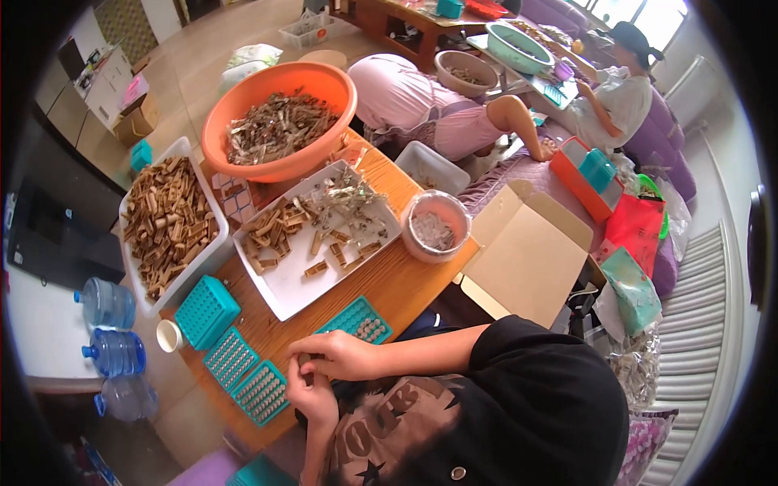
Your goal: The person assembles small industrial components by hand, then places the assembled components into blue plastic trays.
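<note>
Both hands meet above the front of the wooden table. My right hand (pixel 347 356) is closed, its fingers bent in toward the other hand. My left hand (pixel 313 397) is closed just below it, fingertips touching. A small brownish thing seems to be between the fingers, mostly hidden. Beside the left hand lies a teal rack (pixel 261 394) with rows of small pale pieces, and a similar rack (pixel 231 357) touches it. Partly behind my right hand is another teal rack (pixel 361 319), filled in part. A white tray (pixel 284 304) beyond holds brown slotted pieces and clear plastic-like bits.
At left stand a white bin (pixel 220 231) of brown pieces, a teal block (pixel 207 312) and a cream cup (pixel 168 335). An orange basin (pixel 212 154) and a small tub (pixel 436 255) stand farther back. An open cardboard box (pixel 523 259) is at right. Two other people (pixel 429 105) are beyond.
</note>
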`<action>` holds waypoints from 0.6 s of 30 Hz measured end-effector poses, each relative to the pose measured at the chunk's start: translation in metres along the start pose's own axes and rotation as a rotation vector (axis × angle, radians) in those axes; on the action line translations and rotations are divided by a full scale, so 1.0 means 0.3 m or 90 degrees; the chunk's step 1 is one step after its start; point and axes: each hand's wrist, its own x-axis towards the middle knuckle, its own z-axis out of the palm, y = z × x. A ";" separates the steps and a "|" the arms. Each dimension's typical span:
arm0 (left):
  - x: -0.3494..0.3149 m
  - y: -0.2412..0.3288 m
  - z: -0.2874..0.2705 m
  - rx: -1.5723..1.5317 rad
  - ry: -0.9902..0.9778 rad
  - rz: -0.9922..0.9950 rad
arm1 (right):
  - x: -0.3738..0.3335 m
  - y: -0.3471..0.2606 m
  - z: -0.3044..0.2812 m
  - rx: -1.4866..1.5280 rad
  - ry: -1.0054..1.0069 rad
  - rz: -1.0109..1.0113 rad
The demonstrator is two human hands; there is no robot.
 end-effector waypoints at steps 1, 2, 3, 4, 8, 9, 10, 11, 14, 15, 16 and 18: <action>0.002 0.016 -0.001 0.017 -0.017 -0.023 | 0.000 -0.007 -0.002 -0.009 0.009 0.020; 0.009 0.035 -0.001 0.033 -0.034 -0.047 | 0.004 -0.012 -0.027 0.000 -0.039 0.073; 0.022 0.047 0.001 -0.034 -0.056 -0.062 | 0.013 -0.016 -0.057 0.014 -0.069 0.072; 0.040 0.045 -0.018 -0.071 -0.119 -0.083 | 0.024 -0.019 -0.087 0.025 -0.100 0.071; 0.054 0.066 -0.010 -0.379 -0.138 -0.147 | 0.043 0.015 -0.148 0.411 -0.055 0.138; 0.060 0.073 -0.006 -0.501 -0.141 -0.145 | 0.043 0.032 -0.163 0.321 -0.078 0.139; 0.065 0.080 -0.005 -0.499 -0.128 -0.144 | 0.040 0.040 -0.186 0.231 -0.101 0.138; 0.067 0.080 -0.012 -0.572 -0.144 -0.180 | 0.043 0.009 -0.209 0.225 -0.172 0.212; 0.083 0.092 -0.004 -0.617 -0.146 -0.205 | 0.006 0.004 -0.204 0.378 -0.130 0.160; 0.083 0.084 -0.003 -0.570 -0.142 -0.189 | -0.003 -0.002 -0.195 0.364 -0.075 0.140; 0.083 0.080 0.002 -0.524 -0.136 -0.175 | -0.009 -0.007 -0.194 0.369 -0.086 0.144; 0.090 0.088 0.007 -0.519 -0.138 -0.144 | -0.019 -0.023 -0.193 0.383 -0.021 0.095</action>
